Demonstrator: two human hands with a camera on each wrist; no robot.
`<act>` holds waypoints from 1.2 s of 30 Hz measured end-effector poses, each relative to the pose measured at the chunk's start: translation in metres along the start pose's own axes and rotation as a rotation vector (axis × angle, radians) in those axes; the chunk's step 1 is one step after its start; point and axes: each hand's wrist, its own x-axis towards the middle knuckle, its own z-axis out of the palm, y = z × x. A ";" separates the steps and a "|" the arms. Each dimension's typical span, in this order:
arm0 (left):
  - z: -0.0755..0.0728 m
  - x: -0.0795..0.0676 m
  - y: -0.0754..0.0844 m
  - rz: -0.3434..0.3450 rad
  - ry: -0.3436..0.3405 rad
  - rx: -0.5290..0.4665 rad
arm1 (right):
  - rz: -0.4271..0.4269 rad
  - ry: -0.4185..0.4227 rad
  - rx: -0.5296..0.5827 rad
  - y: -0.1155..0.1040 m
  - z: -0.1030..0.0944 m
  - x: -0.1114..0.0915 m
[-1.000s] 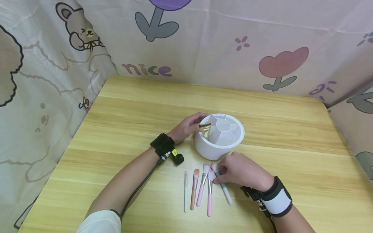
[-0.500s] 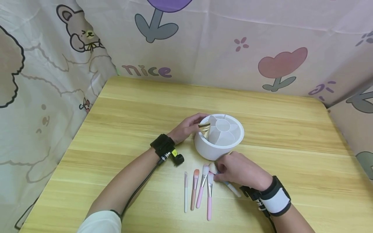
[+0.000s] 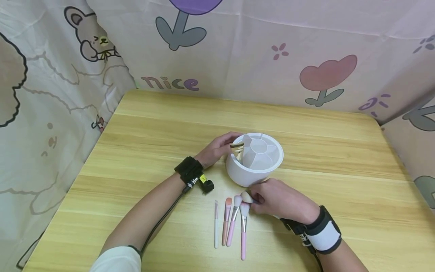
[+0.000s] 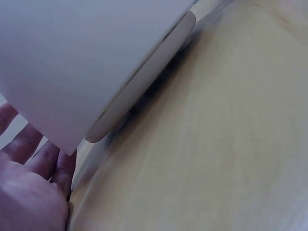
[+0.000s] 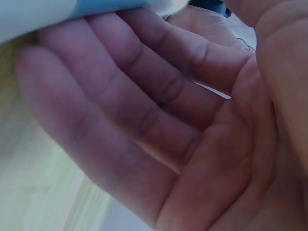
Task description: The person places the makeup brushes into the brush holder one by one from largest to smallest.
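Note:
A white round organizer [image 3: 249,174] with clear dividers stands near the middle of the table, tilted slightly in the left wrist view. My left hand [image 3: 217,148] grips its left side, fingers along the outer wall [image 4: 72,62]. Gold-coloured slim items [image 3: 238,148] stick up in its left compartment. Just in front of the organizer, my right hand [image 3: 282,199] pinches a makeup brush [image 3: 247,197] with a pale bristle head. Its blue and white handle [image 5: 108,7] runs across the fingers. Left of it lie a pink brush [image 3: 243,230], another pink brush [image 3: 232,224], an orange-tipped brush [image 3: 225,223] and a thin white brush [image 3: 216,226].
The wood-grain table [image 3: 153,124] extends around the organizer and brushes. A printed cloth [image 3: 255,53] hangs along its back edge and sides. Each wrist wears a black strap with a small camera and a cable.
The brush at my right hand has turned, its handle swinging right and now mostly hidden beneath the hand. The nearest pink brush has slid slightly toward the front. My left hand stays put.

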 end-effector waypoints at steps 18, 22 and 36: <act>0.002 0.000 0.001 -0.007 0.006 0.022 | -0.023 0.020 -0.005 -0.006 -0.011 -0.005; 0.001 0.000 0.001 -0.011 0.004 0.029 | -0.015 0.035 0.017 -0.009 -0.014 -0.006; 0.001 -0.001 0.001 -0.001 -0.001 0.014 | -0.066 0.134 0.044 -0.014 -0.019 -0.009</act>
